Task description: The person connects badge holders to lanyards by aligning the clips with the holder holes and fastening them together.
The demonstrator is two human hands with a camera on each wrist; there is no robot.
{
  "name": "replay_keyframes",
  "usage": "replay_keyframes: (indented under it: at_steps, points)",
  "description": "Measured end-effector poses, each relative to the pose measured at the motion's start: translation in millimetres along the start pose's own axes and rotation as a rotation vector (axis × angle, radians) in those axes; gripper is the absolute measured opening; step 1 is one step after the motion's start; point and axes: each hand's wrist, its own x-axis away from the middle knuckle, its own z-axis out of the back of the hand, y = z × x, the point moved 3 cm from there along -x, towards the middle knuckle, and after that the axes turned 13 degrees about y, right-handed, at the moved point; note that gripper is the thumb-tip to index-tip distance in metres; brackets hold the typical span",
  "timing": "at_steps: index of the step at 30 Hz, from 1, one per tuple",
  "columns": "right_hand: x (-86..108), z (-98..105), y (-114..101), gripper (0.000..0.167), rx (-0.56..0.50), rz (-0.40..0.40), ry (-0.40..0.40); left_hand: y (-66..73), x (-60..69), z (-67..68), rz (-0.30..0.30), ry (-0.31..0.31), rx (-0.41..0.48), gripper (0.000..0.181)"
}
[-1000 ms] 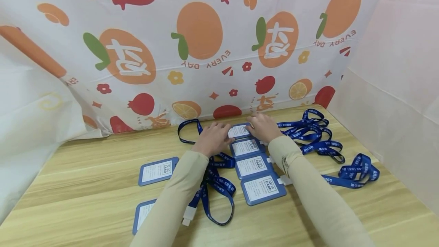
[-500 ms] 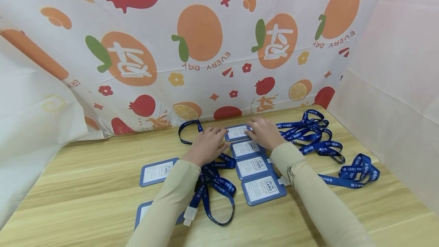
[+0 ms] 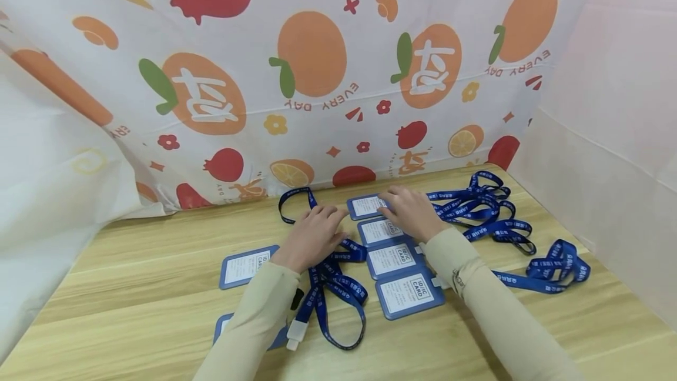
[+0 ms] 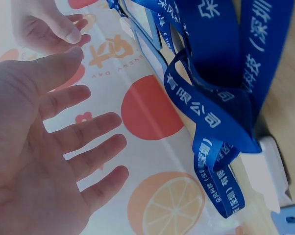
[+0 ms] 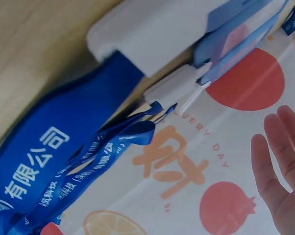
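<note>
Several blue ID card holders lie in a column in the head view, from the farthest card holder (image 3: 364, 208) to the nearest card holder (image 3: 409, 297). My right hand (image 3: 409, 211) hovers over the right end of the farthest one; whether it touches is unclear. Its fingers look extended in the right wrist view, with nothing held. Left of the column, my left hand (image 3: 313, 239) is above a bunched blue lanyard (image 3: 338, 287). In the left wrist view the left hand (image 4: 54, 142) has spread fingers and holds nothing. White clips (image 5: 147, 34) join the holders to lanyards.
Two more blue holders lie at left, one card holder (image 3: 245, 268) whole and another card holder (image 3: 277, 338) mostly under the left sleeve. Tangled lanyards (image 3: 476, 207) and a coiled lanyard (image 3: 557, 266) lie at right. A fruit-print cloth (image 3: 317, 134) hangs behind the wooden table (image 3: 132, 287).
My left hand has drawn back leftward and nearer, away from the farthest card holder. My right hand has shifted slightly nearer and right. The holders stay in their column.
</note>
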Motion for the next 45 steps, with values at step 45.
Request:
replay_keyframes:
  at_steps: [45]
  points:
    - [35.7, 32, -47, 0.033, -0.137, 0.272, 0.185, 13.6, 78.5, 32.4, -0.068, 0.110, -0.099, 0.048]
